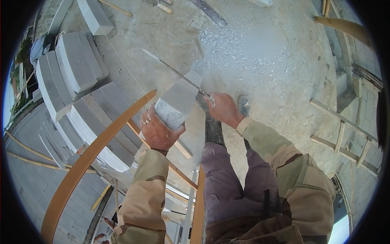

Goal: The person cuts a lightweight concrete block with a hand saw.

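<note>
A pale grey lightweight block with a rough, broken near end is in the middle of the head view. My left hand grips that near end, fingers along its left side and thumb by the lower right corner. White dust coats the fingertips. In my right hand is a long thin blade, seen almost edge-on, its handle hidden in my closed fingers. The blade crosses over the far part of the block and points up and left past it.
Large grey blocks are stacked on the left. White chips litter the floor ahead. An orange-brown curved bar runs beside my left arm. A wooden ladder-like frame stands on the right. My boot is just beyond my right hand.
</note>
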The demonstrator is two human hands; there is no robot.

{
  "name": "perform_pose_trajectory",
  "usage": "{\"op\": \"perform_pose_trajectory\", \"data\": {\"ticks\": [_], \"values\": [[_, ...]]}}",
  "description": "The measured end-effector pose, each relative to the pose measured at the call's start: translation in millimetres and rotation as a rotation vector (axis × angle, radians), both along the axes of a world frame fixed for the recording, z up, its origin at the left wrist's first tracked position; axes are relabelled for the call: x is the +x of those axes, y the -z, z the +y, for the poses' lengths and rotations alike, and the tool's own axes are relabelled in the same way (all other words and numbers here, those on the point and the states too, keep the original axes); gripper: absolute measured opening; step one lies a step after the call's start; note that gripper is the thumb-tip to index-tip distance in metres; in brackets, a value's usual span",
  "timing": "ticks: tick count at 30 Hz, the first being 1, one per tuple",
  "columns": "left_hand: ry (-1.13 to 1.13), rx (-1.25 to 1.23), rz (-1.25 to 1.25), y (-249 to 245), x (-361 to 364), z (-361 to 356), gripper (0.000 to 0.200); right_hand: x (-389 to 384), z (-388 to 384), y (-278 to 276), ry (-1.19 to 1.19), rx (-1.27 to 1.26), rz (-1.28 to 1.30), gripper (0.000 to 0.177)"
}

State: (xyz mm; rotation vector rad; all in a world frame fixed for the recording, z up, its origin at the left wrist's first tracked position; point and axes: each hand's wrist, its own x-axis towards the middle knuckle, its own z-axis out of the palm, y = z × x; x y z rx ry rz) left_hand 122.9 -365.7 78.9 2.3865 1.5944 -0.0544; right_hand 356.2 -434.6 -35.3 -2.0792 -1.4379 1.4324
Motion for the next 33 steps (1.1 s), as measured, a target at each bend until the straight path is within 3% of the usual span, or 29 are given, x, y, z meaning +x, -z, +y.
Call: {"op": "perform_pose_trajectory", "data": {"ticks": [2, 3, 5, 9, 12, 14, 15, 17, 21, 26, 27, 29, 32, 33], "values": [[0.012, 0.007, -0.002, 1.6, -0.6, 0.0, 0.108, -1.7, 2.3, -6.4, 0.208, 0.325, 0.061, 0.026], [0.023, 0.022, -0.010, 1.0, -0.5, -0.1, 0.108, -4.1, -4.5, 8.0, 0.218, 0.320, 0.062, 0.026], [0.029, 0.024, -0.008, -2.0, -0.6, -2.2, 0.107, -5.7, -20.1, 50.0, -0.090, 0.020, -0.049, 0.026], [0.034, 0.054, 0.017, -0.1, 3.2, 0.2, 0.107, 1.0, -8.4, 55.6, -0.131, -0.074, -0.043, 0.024], [0.068, 0.055, -0.050, -0.7, 3.9, 2.1, 0.108, 0.7, -3.8, 12.9, 0.029, 0.050, -0.021, 0.019], [0.085, 0.067, -0.042, 1.5, 4.6, 2.0, 0.109, -2.8, -3.2, 0.6, 0.224, 0.348, 0.128, 0.018], [0.100, 0.092, -0.039, 0.6, 5.5, 2.4, 0.109, -6.2, -12.3, 14.0, 0.225, 0.345, 0.128, 0.018], [0.093, 0.080, -0.029, 0.1, 5.7, 2.2, 0.109, -8.2, -29.9, 57.0, -0.172, -0.031, -0.001, 0.018], [0.057, 0.036, -0.006, 0.2, 2.1, 3.7, 0.110, 4.9, 3.1, 21.8, -0.185, -0.091, -0.034, 0.020], [0.064, 0.056, -0.007, 4.7, -0.3, 1.7, 0.111, -1.6, 6.1, -15.6, 0.144, 0.342, 0.144, 0.025], [0.058, 0.053, 0.002, 3.7, 0.6, 1.5, 0.110, -4.2, 1.0, -7.6, 0.144, 0.341, 0.144, 0.025], [0.053, 0.034, 0.003, 0.4, 2.4, 1.1, 0.111, -5.6, -5.7, 19.0, -0.144, -0.094, 0.040, 0.028], [0.030, 0.014, -0.005, 0.8, -0.1, 1.1, 0.110, 7.2, 12.3, -12.5, -0.154, -0.101, 0.020, 0.030], [0.012, 0.012, -0.030, 4.7, -0.7, 1.2, 0.110, 5.3, 7.5, -13.0, -0.068, 0.036, 0.038, 0.034]]}}
